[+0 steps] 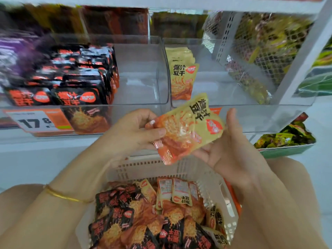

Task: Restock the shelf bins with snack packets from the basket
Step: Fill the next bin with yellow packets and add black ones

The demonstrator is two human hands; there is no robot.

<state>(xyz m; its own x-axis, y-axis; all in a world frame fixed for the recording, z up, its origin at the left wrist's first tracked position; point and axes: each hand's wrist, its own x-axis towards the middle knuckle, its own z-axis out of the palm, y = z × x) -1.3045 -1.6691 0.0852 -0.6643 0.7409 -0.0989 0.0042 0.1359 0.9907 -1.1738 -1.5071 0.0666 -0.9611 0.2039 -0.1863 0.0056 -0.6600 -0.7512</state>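
A: Checking shelf (53,146) restock status?
B: Partly done. Left bin (143,72): black packets (75,78) fill about half. Right bin (224,90): few yellow packets (182,78). Basket (152,166): much stock left.
A: Hands?
B: Left hand (133,130) pinches one loose packet (186,128) above the basket, before the right bin; right hand (233,146), fingers straight, supports it.

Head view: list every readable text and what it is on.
"爆汁豆干": standing yellow packet in the right clear bin.
"爆汁豆干", turned sideways: held yellow packet.
"17.8": orange price label below the black packets.
Black packets' print and the red oval logos: too blurred to read.
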